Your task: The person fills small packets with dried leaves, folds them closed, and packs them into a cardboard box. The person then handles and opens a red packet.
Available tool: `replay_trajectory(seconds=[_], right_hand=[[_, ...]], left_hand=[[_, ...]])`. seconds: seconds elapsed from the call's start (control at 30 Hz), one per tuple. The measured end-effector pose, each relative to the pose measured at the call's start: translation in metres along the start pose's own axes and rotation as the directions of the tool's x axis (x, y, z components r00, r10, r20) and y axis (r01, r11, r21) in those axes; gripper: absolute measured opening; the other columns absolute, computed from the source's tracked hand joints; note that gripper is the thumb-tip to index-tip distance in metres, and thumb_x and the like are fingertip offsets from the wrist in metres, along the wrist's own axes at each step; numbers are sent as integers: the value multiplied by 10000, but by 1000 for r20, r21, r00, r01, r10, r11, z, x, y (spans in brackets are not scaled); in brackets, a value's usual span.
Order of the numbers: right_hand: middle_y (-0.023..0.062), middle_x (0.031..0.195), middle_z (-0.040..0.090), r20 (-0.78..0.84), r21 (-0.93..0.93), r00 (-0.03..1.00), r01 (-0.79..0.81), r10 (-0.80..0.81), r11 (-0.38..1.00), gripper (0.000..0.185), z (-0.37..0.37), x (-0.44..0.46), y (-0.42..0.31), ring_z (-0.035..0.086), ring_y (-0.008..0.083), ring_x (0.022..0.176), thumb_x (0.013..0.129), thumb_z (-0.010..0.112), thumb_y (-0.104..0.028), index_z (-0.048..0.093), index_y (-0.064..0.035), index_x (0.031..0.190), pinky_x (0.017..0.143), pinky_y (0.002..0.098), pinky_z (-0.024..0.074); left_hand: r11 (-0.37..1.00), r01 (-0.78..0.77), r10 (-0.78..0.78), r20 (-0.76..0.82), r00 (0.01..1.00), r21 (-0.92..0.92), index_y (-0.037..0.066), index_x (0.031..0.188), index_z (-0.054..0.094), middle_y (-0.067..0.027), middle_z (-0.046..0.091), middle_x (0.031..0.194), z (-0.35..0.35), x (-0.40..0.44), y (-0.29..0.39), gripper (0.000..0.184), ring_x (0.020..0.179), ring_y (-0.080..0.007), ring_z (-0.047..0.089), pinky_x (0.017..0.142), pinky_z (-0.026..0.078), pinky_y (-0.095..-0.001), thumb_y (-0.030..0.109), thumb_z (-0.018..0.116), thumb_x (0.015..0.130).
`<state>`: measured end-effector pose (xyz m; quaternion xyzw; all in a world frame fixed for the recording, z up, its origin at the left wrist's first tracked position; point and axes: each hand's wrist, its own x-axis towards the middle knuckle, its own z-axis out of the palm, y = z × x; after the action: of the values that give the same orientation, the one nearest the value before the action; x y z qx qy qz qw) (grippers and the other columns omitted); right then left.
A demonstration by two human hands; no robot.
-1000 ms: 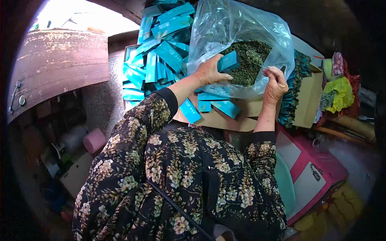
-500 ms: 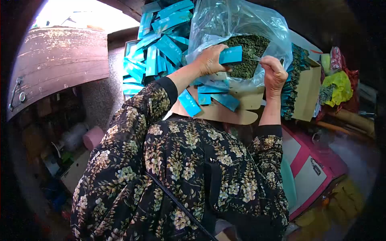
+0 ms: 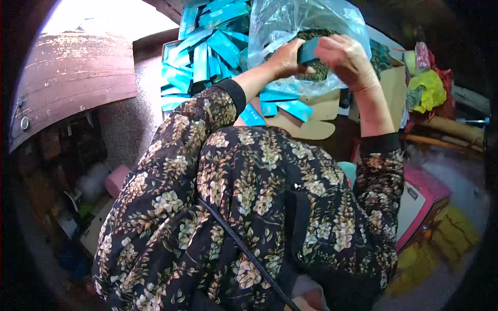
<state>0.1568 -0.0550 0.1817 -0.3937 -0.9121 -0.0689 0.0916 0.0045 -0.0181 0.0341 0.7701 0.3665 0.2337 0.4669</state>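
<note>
My left hand (image 3: 284, 59) grips a small blue packet (image 3: 309, 50) above an open clear plastic bag (image 3: 272, 26). Dried green leaves (image 3: 315, 34) fill the bag, partly covered by my hands. At the packet's right end is my right hand (image 3: 345, 59), its fingers curled closed; whatever is between them is hidden. Below the bag, a few blue packets (image 3: 294, 110) lie on a brown cardboard flap (image 3: 314, 129). Left of the bag, many similar packets (image 3: 201, 62) are heaped in a box.
On the right stands a cardboard box (image 3: 392, 93), with a yellow plastic bag (image 3: 428, 93) beyond it. A pink and white case (image 3: 423, 202) sits lower right. A worn wooden panel (image 3: 78, 78) is at the left.
My right hand has moved up and left, from the bag's right side to the packet. The packet has shifted slightly right and up with my left hand. The camera view has shifted.
</note>
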Motion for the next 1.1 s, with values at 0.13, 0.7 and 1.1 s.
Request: replay_trajectory(seconds=[0.13, 0.7, 1.1], right_hand=[[47, 745, 526, -91, -89, 995, 22, -30, 996, 58, -19, 4, 2, 581, 213, 738, 693, 571, -96, 515, -99, 710, 628, 320, 484], [83, 588, 621, 207, 406, 281, -896, 937, 179, 128, 181, -134, 3, 609, 160, 528, 710, 579, -130, 669, -45, 743, 535, 301, 485], [153, 692, 637, -23, 487, 78, -870, 997, 79, 123, 233, -94, 41, 622, 316, 620, 743, 578, -170, 677, -98, 749, 597, 392, 491]], left_hand=[[998, -46, 46, -17, 999, -44, 49, 1132, 466, -178, 563, 1004, -3, -3, -3, 749, 948, -332, 554, 817, 440, -385, 369, 824, 557], [999, -51, 51, -41, 998, -2, 40, 1118, 462, -163, 575, 936, -7, -28, -40, 699, 842, -317, 577, 767, 458, -369, 347, 815, 599], [998, 6, -6, -1, 1000, 70, 17, 1145, 443, -172, 550, 974, -6, -30, -34, 744, 875, -311, 565, 774, 459, -360, 360, 812, 598]])
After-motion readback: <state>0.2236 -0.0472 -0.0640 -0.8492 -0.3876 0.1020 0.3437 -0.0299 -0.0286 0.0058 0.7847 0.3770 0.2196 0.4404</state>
